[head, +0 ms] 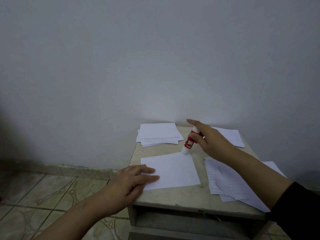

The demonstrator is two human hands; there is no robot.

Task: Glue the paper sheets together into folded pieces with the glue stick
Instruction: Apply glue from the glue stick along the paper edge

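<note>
Right hand gripping red-and-white glue stick, tilted, lower end touching far right corner of white paper sheet at tabletop centre. Left hand flat, fingers straight, pressing sheet's near left edge. Stack of white sheets at far left corner; lined sheets loosely piled right, partly under right forearm; one more sheet far right. Tiled floor at left.
</note>
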